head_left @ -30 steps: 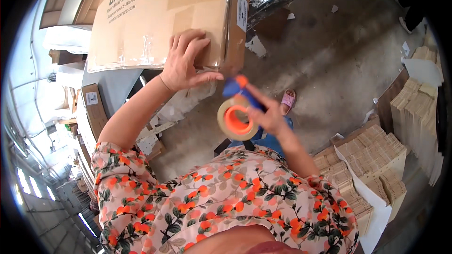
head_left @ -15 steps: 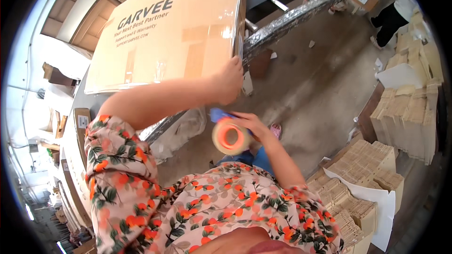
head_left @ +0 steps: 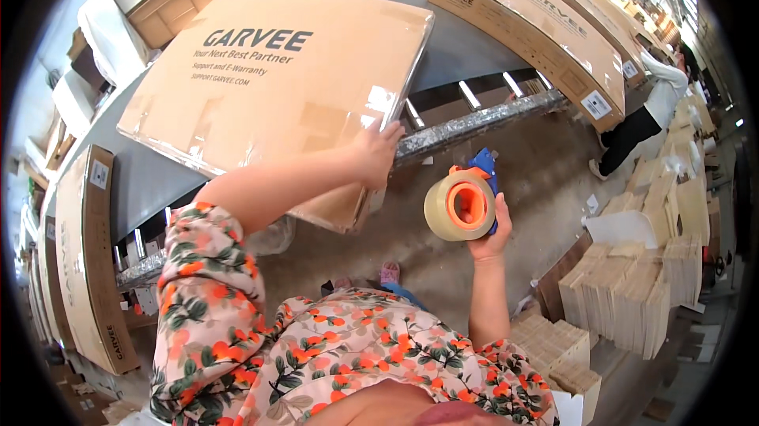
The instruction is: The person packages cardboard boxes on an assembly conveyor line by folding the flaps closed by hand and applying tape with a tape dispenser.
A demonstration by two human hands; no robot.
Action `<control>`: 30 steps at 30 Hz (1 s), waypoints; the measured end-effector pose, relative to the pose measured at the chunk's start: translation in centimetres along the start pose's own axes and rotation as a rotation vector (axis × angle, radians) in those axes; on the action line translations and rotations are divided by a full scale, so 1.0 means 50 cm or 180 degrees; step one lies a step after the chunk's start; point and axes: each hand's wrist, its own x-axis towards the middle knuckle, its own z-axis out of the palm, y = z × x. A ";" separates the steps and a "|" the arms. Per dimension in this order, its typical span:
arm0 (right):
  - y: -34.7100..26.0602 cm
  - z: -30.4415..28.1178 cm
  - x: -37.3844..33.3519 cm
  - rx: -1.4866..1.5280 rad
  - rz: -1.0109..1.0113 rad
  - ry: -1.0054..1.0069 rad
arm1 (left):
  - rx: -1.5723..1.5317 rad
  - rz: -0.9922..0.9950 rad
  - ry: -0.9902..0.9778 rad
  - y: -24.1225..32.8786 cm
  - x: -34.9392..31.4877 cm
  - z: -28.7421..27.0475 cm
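A large flat cardboard carton (head_left: 261, 98) with dark print and clear tape lies at a slant on the conveyor, its near corner jutting past the rail toward me. My left hand (head_left: 378, 153) rests on the carton's right edge, fingers spread against the board. To the right, held in the air, is a tape dispenser (head_left: 462, 205) with a blue handle, an orange hub and a thick roll of clear tape. My right hand (head_left: 492, 240) is wrapped around its handle. The dispenser and the carton are apart.
The dark conveyor belt (head_left: 455, 50) curves behind the carton, with metal rollers and a wrapped rail (head_left: 482, 122). Long cartons (head_left: 538, 39) lie at the far right, another carton (head_left: 88, 260) at the left. A person (head_left: 652, 110) stands beyond. Stacked cardboard pieces (head_left: 624, 292) fill the right side.
The carton has turned, and its near corner now sticks out over the rail. My right hand has raised the tape dispenser and moved it right. The left hand stays at the carton's edge.
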 end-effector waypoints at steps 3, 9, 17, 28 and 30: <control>-0.004 -0.022 0.027 -0.0238 -0.0058 0.0080 | 0.0015 -0.0516 -0.0146 -0.102 0.138 -0.002; -0.007 -0.288 -0.059 0.0440 0.0629 -0.0467 | -0.0941 -0.1534 0.0772 -0.376 0.527 0.067; -0.019 -0.305 -0.129 -0.0099 0.0687 0.0879 | -0.0659 -0.1939 0.1013 -0.485 0.630 -0.024; 0.068 0.186 0.159 -0.0520 0.0011 -0.0460 | -0.1666 -0.1089 0.1163 -0.391 -0.093 0.110; 0.113 0.306 0.198 -0.1082 -0.0061 -0.0732 | -0.2067 -0.1199 0.1188 -0.386 -0.283 0.190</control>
